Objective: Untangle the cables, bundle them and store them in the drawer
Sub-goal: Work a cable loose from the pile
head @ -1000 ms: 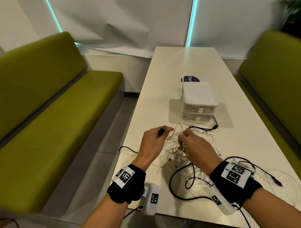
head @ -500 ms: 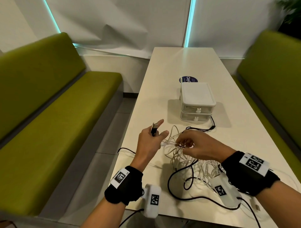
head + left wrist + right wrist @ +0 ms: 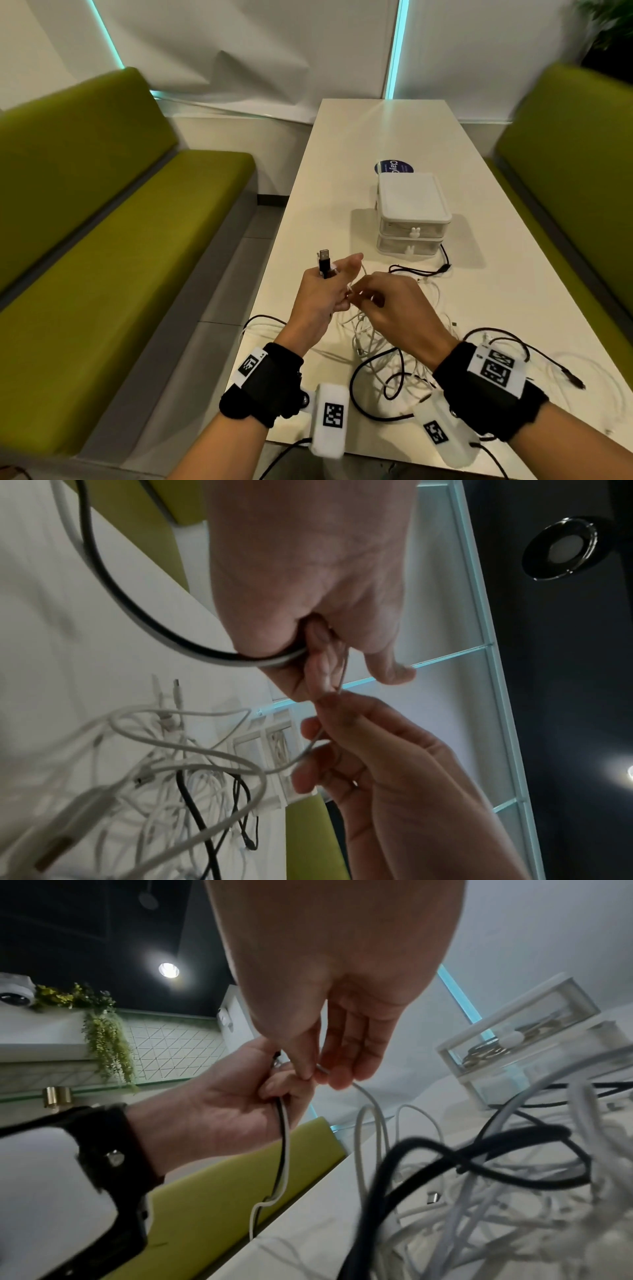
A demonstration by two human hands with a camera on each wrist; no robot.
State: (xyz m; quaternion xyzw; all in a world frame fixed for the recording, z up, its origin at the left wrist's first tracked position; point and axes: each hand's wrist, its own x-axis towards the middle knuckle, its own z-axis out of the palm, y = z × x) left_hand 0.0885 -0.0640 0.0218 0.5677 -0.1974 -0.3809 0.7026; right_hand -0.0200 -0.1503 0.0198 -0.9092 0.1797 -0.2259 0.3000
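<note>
- Since a second ago the left hand [image 3: 320, 294] has lifted off the counter [image 3: 383, 137] and turned, so the black USB plug [image 3: 324, 263] it carries now stands upright above the knuckles; the right hand [image 3: 394, 305] has drawn in until the two meet.
- The left grip is clamped on the plug's cable, which is black on one side and white on the other [image 3: 283, 1139]: the fingers curl round it and it hangs down from the fist toward the counter edge.
- In the left wrist view the same cable [image 3: 143, 615] sweeps in a wide arc out of the closed palm.
- The right grip is together on a thin white cable [image 3: 368, 1096], pinched between thumb and fingertips [image 3: 342, 1080] just beside the left fingers.
- From that pinch the white cable runs down into the tangled cables [image 3: 376, 346], a heap of white and black strands lying on the counter under and between the wrists.
- One black strand [image 3: 421, 270] trails from the heap to the foot of the drawer unit.
- The two-drawer white organiser [image 3: 412, 214] stands farther along the counter, both drawers closed; something coiled shows through a clear front [image 3: 507, 1045].
- Green benches [image 3: 120, 257] flank the counter on both sides.
</note>
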